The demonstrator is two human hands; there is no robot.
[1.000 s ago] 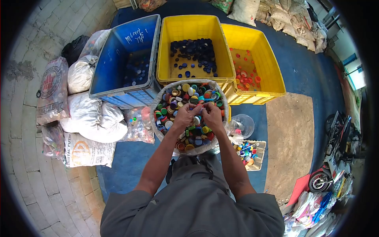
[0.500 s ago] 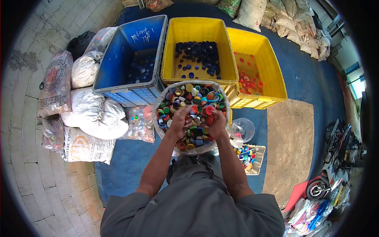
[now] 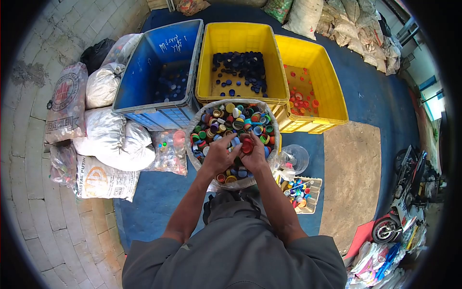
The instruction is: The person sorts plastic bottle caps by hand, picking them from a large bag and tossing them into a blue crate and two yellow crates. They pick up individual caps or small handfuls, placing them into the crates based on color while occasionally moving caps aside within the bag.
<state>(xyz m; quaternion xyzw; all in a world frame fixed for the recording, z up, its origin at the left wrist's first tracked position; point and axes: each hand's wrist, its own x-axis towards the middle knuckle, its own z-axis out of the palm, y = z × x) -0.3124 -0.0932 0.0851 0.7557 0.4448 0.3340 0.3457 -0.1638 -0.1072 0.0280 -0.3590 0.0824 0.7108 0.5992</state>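
Well left of the left hand [image 3: 219, 155] lie white sacks [image 3: 118, 139], with a blue crate [image 3: 144, 77] beyond it. The left hand rests with fingers half-curled on the sack of mixed caps [image 3: 231, 120]; I cannot tell whether it holds any. Touching it, the right hand [image 3: 255, 158] pinches a red cap [image 3: 247, 146]. Two yellow crates [image 3: 284, 72] stand beyond, and a small basket [image 3: 315, 192] sits near the right hand's right.
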